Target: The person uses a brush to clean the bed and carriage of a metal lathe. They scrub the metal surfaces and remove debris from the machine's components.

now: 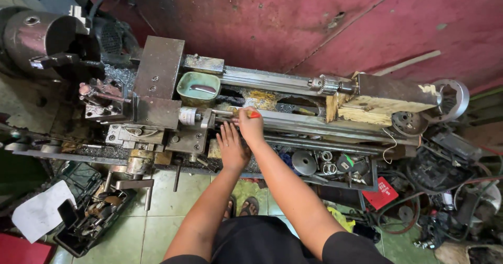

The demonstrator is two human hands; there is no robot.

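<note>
— What are the fingers doing?

— The right hand is curled tight round a tool with a red handle, its thin shaft pointing left towards the carriage of the lathe. The left hand lies flat just near of it, fingers straight and slightly spread, holding nothing, pressed on the front edge of the bed.

— And around that?

— Just far of the carriage sits a green tray. Further left is the chuck. To the right, a wooden block by the tailstock, and nearer, a shelf of loose parts. A crate stands on the tiled floor, low left.

— What worries you?

— I'd say the shaft could slip off whatever it's seated in; I can't see the tip. A hard push would then drive the knuckles into the carriage's edges. The flat hand sits close to that line too. And those are sandalled feet under a bed full of heavy bits.
</note>
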